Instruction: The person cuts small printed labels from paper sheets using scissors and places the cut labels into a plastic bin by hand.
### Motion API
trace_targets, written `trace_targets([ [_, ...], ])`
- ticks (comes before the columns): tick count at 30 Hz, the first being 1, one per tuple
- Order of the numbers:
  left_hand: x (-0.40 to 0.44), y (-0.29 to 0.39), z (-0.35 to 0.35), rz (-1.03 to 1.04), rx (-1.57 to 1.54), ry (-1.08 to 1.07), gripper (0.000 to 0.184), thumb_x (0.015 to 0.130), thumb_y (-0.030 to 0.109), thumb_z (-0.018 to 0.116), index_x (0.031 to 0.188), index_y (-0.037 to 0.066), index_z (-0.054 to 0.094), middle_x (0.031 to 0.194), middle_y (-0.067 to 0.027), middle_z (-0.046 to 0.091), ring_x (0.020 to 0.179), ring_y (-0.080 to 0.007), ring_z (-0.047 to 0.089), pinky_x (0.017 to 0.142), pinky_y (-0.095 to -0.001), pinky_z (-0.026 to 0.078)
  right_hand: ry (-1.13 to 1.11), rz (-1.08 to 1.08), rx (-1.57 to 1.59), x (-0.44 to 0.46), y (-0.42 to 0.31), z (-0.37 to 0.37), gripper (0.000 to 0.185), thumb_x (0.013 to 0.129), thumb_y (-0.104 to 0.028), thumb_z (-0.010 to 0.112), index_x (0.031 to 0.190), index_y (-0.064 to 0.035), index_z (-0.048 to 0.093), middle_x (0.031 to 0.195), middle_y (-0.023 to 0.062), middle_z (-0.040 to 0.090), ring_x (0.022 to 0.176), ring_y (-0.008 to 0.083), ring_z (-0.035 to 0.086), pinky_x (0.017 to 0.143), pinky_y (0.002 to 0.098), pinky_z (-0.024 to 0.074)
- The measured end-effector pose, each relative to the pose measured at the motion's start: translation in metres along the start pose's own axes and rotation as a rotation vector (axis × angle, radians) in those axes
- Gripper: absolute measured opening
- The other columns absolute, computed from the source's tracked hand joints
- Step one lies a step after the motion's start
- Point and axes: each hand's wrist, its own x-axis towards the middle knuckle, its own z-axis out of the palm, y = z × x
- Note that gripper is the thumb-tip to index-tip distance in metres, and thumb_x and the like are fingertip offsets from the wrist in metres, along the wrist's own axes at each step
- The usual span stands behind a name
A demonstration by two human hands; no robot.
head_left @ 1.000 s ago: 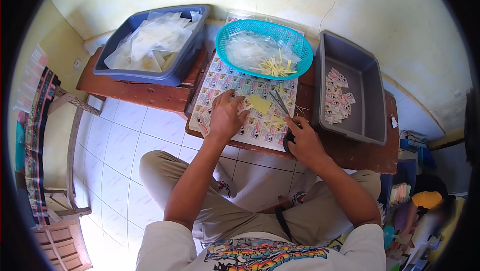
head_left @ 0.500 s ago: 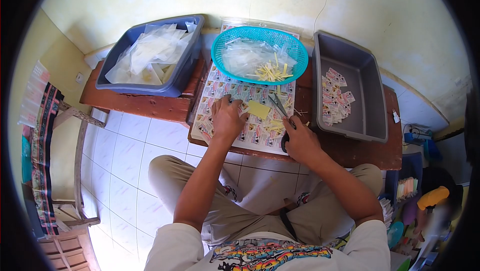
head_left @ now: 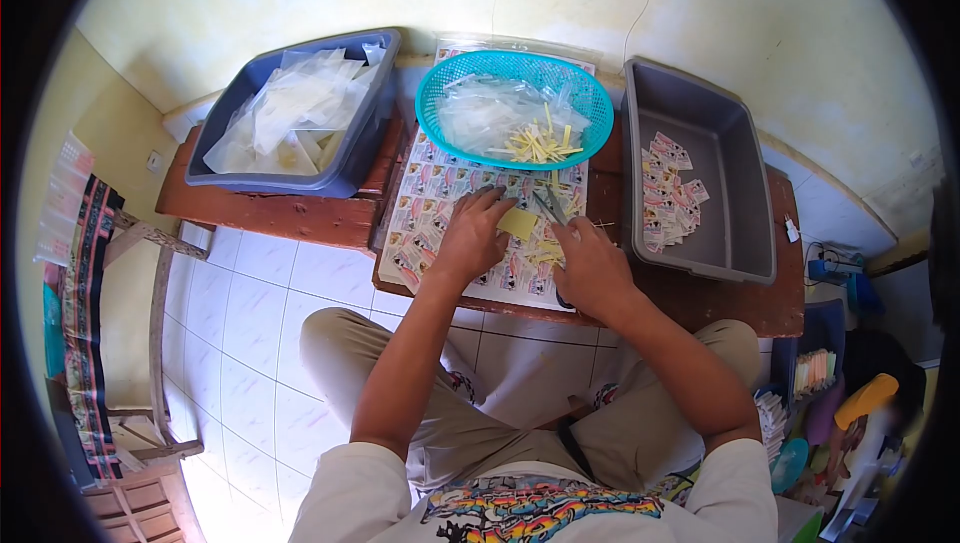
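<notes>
My left hand (head_left: 474, 237) lies over the printed sheet (head_left: 415, 205), its fingers bent beside a small yellow card (head_left: 518, 224); whether it grips the card is hidden. My right hand (head_left: 592, 265) is closed on a pair of scissors (head_left: 550, 207), whose blades point up and left, just right of the card. Thin yellow strips (head_left: 547, 251) lie on the sheet below the blades. Beyond my hands stands a turquoise basket (head_left: 428, 115) holding clear plastic bags (head_left: 490, 115) and more yellow strips.
A blue-grey tub (head_left: 345, 179) of translucent bags stands at the left on a wooden bench (head_left: 290, 216). At the right, a grey tub (head_left: 738, 193) holds printed cards (head_left: 668, 198). Another person (head_left: 865, 403) is at the far lower right.
My left hand has moved right, closer to the yellow card, and covers part of it. My right hand has shifted slightly up and left with the scissors.
</notes>
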Motion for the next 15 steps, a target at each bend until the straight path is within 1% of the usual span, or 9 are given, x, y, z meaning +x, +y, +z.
trace_targets([
  [1, 0.001, 0.001, -0.001, 0.002, -0.001, -0.002, 0.062, 0.079, 0.007, 0.083, 0.139, 0.010, 0.068, 0.148, -0.0183, 0.064, 0.142, -0.0376, 0.056, 0.124, -0.0522, 0.039, 0.030, -0.026, 0.072, 0.004, -0.002, -0.001, 0.061, 0.090, -0.022, 0.078, 0.147, -0.0052, 0.061, 0.138, 0.0187, 0.060, 0.121, 0.0395, 0.067, 0.099, 0.0507, 0.0585],
  [3, 0.004, 0.002, -0.003, 0.050, 0.015, 0.025, 0.062, 0.077, 0.005, 0.084, 0.137, 0.006, 0.069, 0.142, -0.0190, 0.068, 0.134, -0.0399, 0.061, 0.117, -0.0494, 0.047, 0.067, -0.035, 0.097, 0.015, -0.001, 0.010, 0.060, 0.091, -0.024, 0.079, 0.146, -0.0053, 0.062, 0.136, 0.0182, 0.062, 0.120, 0.0395, 0.068, 0.099, 0.0502, 0.0587],
  [5, 0.005, 0.003, -0.002, 0.026, -0.011, 0.004, 0.060, 0.078, 0.006, 0.083, 0.136, 0.007, 0.069, 0.140, -0.0164, 0.069, 0.134, -0.0381, 0.061, 0.119, -0.0505, 0.044, 0.106, -0.044, 0.122, 0.024, -0.003, 0.013, 0.059, 0.092, -0.025, 0.080, 0.145, -0.0053, 0.062, 0.133, 0.0177, 0.063, 0.118, 0.0395, 0.068, 0.098, 0.0496, 0.0589],
  [7, 0.006, 0.002, -0.003, -0.002, -0.033, -0.015, 0.059, 0.079, 0.006, 0.082, 0.136, 0.009, 0.069, 0.138, -0.0139, 0.069, 0.134, -0.0363, 0.060, 0.121, -0.0515, 0.042, 0.089, -0.021, 0.142, 0.031, -0.005, 0.014, 0.058, 0.093, -0.027, 0.078, 0.143, -0.0014, 0.062, 0.130, 0.0191, 0.063, 0.116, 0.0400, 0.071, 0.096, 0.0505, 0.0600],
  [8, 0.007, 0.003, -0.003, 0.004, -0.036, -0.012, 0.057, 0.078, 0.006, 0.083, 0.134, 0.008, 0.069, 0.134, -0.0136, 0.070, 0.131, -0.0364, 0.061, 0.119, -0.0512, 0.043, 0.087, -0.021, 0.144, 0.034, -0.004, 0.018, 0.058, 0.093, -0.027, 0.078, 0.143, -0.0014, 0.062, 0.130, 0.0191, 0.063, 0.116, 0.0400, 0.071, 0.096, 0.0505, 0.0600],
  [10, 0.007, 0.002, -0.005, 0.009, -0.040, -0.011, 0.056, 0.078, 0.006, 0.084, 0.132, 0.008, 0.070, 0.131, -0.0133, 0.071, 0.128, -0.0364, 0.062, 0.117, -0.0510, 0.044, 0.128, -0.012, 0.142, 0.040, -0.003, 0.025, 0.057, 0.093, -0.027, 0.080, 0.143, -0.0057, 0.063, 0.131, 0.0172, 0.064, 0.110, 0.0415, 0.072, 0.095, 0.0503, 0.0595],
  [11, 0.007, 0.002, -0.005, 0.024, -0.027, -0.001, 0.056, 0.077, 0.006, 0.085, 0.131, 0.007, 0.071, 0.129, -0.0143, 0.071, 0.125, -0.0370, 0.064, 0.114, -0.0500, 0.047, 0.127, -0.011, 0.141, 0.042, -0.003, 0.025, 0.057, 0.093, -0.027, 0.080, 0.143, -0.0057, 0.063, 0.131, 0.0172, 0.064, 0.110, 0.0415, 0.072, 0.095, 0.0503, 0.0595],
  [12, 0.008, 0.003, -0.005, 0.038, -0.015, 0.010, 0.056, 0.076, 0.006, 0.086, 0.130, 0.007, 0.072, 0.127, -0.0152, 0.072, 0.122, -0.0376, 0.065, 0.110, -0.0491, 0.050, 0.119, -0.011, 0.152, 0.043, -0.004, 0.025, 0.055, 0.093, -0.026, 0.080, 0.141, -0.0059, 0.065, 0.130, 0.0171, 0.064, 0.110, 0.0415, 0.072, 0.095, 0.0503, 0.0596],
  [15, 0.008, 0.005, -0.007, 0.035, -0.023, 0.008, 0.054, 0.075, 0.006, 0.087, 0.127, 0.008, 0.074, 0.123, -0.0143, 0.071, 0.120, -0.0372, 0.065, 0.109, -0.0483, 0.051, 0.095, -0.013, 0.144, 0.048, -0.004, 0.026, 0.049, 0.092, -0.025, 0.081, 0.134, -0.0061, 0.068, 0.129, 0.0167, 0.064, 0.110, 0.0414, 0.072, 0.094, 0.0503, 0.0599],
])
